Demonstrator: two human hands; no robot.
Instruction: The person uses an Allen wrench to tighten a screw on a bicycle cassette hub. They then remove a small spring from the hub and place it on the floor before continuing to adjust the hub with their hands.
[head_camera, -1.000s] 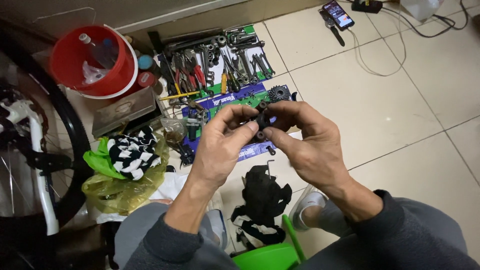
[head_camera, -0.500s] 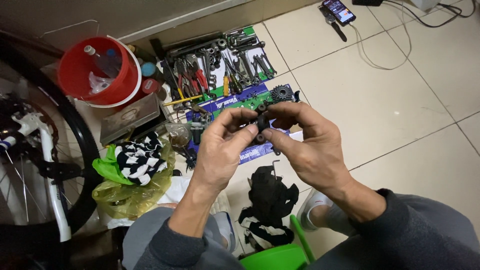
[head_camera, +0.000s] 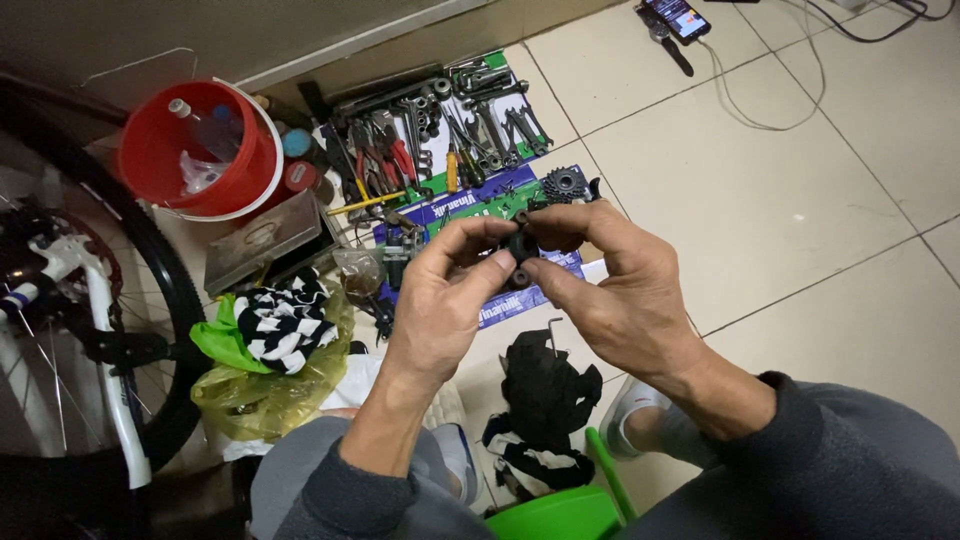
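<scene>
Both hands meet over the flattened carton (head_camera: 500, 205) on the floor. The left hand (head_camera: 440, 300) and right hand (head_camera: 615, 290) pinch a small black part (head_camera: 520, 255) between thumbs and fingertips, held in the air just above the carton's near edge. Beyond the carton, tools (head_camera: 440, 130) lie in a row toward the wall, and a cogset (head_camera: 565, 183) sits on the carton's right end. Left of the carton stand a red bucket (head_camera: 170, 160) and a metal tin (head_camera: 265, 240); a yellow bag (head_camera: 260, 390) with a striped cloth (head_camera: 285, 320) crowds its near-left corner. A black rag (head_camera: 545, 385) lies just below the hands. Right of the carton the tiles (head_camera: 800, 230) lie open, with a phone (head_camera: 680, 17) well off. A bicycle wheel (head_camera: 60, 330) closes the far left.
</scene>
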